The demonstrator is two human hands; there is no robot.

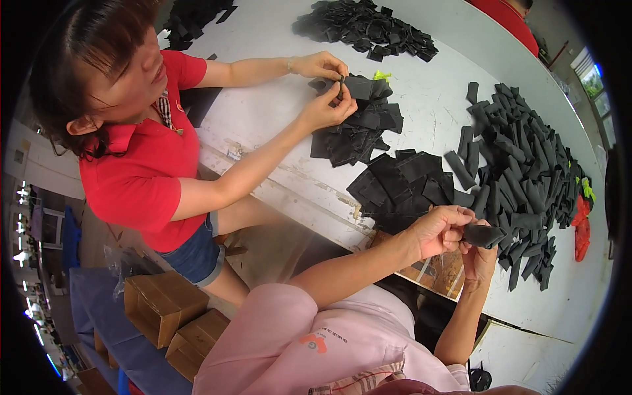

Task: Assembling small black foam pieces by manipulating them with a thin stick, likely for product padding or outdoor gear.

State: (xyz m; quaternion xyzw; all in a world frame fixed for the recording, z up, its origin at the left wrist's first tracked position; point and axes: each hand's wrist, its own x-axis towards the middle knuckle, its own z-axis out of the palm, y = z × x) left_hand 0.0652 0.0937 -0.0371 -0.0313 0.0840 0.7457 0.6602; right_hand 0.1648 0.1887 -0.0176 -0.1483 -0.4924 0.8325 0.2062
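The white, smooth-topped worktable extends beyond the fingers and to both sides; its near edge is chipped and stained. A co-worker in a red short-sleeved shirt sits left of the fingers, along the same edge. Well left of the fingers, below table height, two brown cardboard boxes stand open beside a blue cloth. Immediately right of and beyond the fingers: a wide heap of black, tubular fabric rolls. Beyond the fingers, to the left: a pile of black, flat fabric pieces. Farther right: a red plastic bag. The left hand and right hand grasp one black, rolled fabric tube between their fingertips, above the near edge.
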